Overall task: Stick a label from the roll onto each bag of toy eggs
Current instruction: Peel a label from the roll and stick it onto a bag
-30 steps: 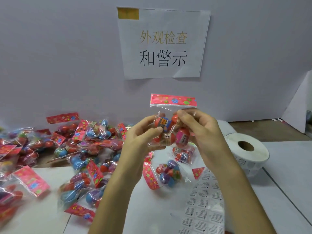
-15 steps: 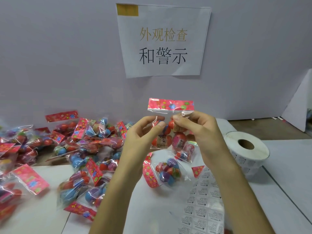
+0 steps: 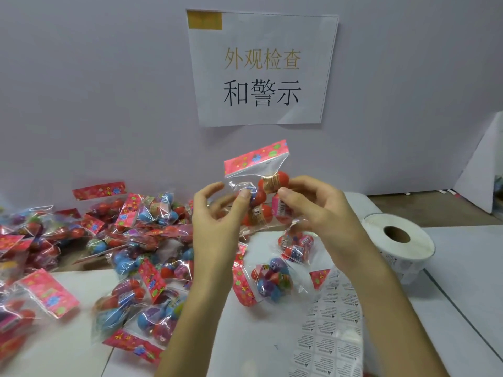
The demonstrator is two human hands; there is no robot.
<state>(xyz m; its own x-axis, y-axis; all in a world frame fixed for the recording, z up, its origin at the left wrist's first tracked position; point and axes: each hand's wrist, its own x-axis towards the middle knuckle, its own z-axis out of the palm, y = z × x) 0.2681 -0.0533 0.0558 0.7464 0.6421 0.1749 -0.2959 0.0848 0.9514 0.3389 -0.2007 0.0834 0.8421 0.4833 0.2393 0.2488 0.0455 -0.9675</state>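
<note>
Bag [image 3: 268, 170] I'm holding: thin clear plastic film, v. glossy, crinkled, catching light. Its header strip [image 3: 255, 157]: shiny printed pink, foil-like. Eggs [image 3: 273, 179] inside: smooth plastic w/ slight sheen. Roll [image 3: 397, 242] of labels: matt white paper. Label sheet [image 3: 329, 330] off the roll: paper stickers on slicker, semi-gloss backing. Table [image 3: 462, 281]: smooth, matt white. Sign [image 3: 261, 36]: plain matt paper, bit wavy. Pile of bags [image 3: 130, 240] at left: same glossy film.

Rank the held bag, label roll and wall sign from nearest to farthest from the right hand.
1. held bag: pinched in the right hand itself.
2. label roll: lying just to its right.
3. wall sign: high up, behind the hands.
</note>
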